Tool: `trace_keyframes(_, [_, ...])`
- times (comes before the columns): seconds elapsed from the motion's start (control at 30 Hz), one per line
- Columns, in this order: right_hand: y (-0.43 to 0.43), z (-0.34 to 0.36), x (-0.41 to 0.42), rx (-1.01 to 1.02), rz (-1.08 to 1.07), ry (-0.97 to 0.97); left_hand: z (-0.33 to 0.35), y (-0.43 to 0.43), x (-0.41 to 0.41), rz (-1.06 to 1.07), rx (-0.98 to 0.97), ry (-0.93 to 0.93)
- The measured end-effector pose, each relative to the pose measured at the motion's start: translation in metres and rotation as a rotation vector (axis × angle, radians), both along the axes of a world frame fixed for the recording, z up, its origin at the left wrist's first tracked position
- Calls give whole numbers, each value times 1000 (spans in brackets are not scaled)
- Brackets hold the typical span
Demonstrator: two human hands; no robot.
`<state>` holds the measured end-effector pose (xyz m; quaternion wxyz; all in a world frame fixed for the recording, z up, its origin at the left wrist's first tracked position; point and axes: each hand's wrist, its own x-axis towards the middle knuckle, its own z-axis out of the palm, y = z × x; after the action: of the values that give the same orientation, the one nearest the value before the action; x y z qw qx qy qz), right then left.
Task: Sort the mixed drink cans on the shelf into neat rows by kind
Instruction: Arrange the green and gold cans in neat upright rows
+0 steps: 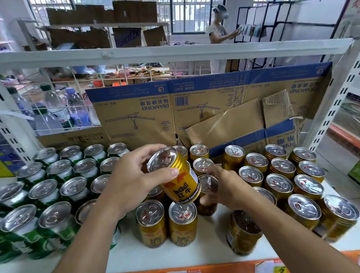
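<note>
Two hands are at the shelf. The left hand curls round a tilted can, held above the front gold cans. The right hand grips a standing can just beside it. Green cans stand in rows at left, gold ones at right.

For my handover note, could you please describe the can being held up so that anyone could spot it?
On the white shelf, green cans stand left, gold cans right. Near the middle, the left hand grips one gold can. It alone is raised above the rest and steeply tilted; its neighbours stand on the shelf.
</note>
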<state>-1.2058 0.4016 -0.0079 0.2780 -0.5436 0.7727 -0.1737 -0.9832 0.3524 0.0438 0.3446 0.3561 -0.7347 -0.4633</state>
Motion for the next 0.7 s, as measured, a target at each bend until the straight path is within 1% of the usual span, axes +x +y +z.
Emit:
trace_keyframes(0.07, [4, 5, -3, -40, 17, 40, -2, 2, -2, -13, -1, -15])
trace_keyframes(0.13, [8, 13, -6, -144, 44, -17, -5, 2, -5, -14, 14, -14])
trace_keyframes(0.17, [12, 18, -7, -197, 61, -97, -6, 2, -7, -9, 29, -13])
trace_keyframes(0.27, [28, 38, -2, -305, 125, -421, -8, 1, -15, -9, 79, -6])
trace_keyframes(0.3, [33, 42, 0, -323, 151, -508, -7, 1, -19, -9, 95, 0])
trace_keyframes(0.33, [37, 45, 1, -333, 178, -543, -7, 2, -23, -9, 104, 7])
trace_keyframes(0.37, [39, 47, 2, -338, 205, -511, -6, 4, -27, -8, 101, 11])
trace_keyframes(0.4, [40, 47, 3, -341, 227, -440, -4, 6, -32, -2, 89, 2])
trace_keyframes(0.47, [42, 48, 5, -368, 216, -307, -1, 11, -42, 4, 52, -39])
trace_keyframes(0.5, [43, 49, 5, -387, 203, -271, -1, 12, -46, -12, 31, -61])
trace_keyframes(0.57, [45, 49, 6, -409, 174, -244, -1, 16, -51, -60, -4, -114])
trace_keyframes(0.63, [48, 47, 2, -407, 120, -258, -1, 17, -51, -92, 10, -131])
trace_keyframes(0.7, [50, 42, -3, -391, 60, -245, -5, 17, -44, -77, 0, -168])
